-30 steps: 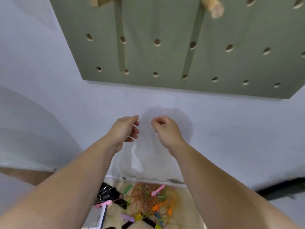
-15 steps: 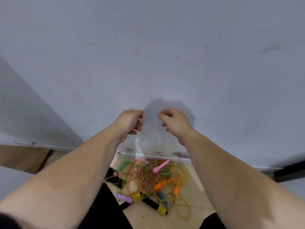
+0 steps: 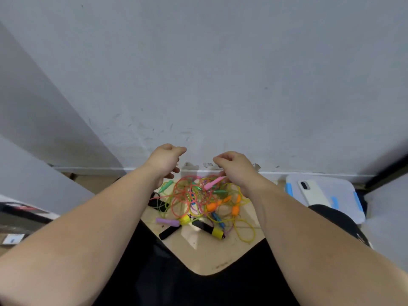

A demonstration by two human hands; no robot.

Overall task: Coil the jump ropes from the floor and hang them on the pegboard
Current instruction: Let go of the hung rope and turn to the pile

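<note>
Multicoloured thin plastic jump ropes (image 3: 198,196) are lying in one tangled heap on the beige floor (image 3: 205,257), close against the far grey wall (image 3: 198,85). The left hand (image 3: 164,160) and right hand (image 3: 235,166) are hovering just above the heap, fingers loosely curled and gripping nothing. Tugging on any single handle is risking dragging neighbouring cords along and tightening the snarl.
</note>
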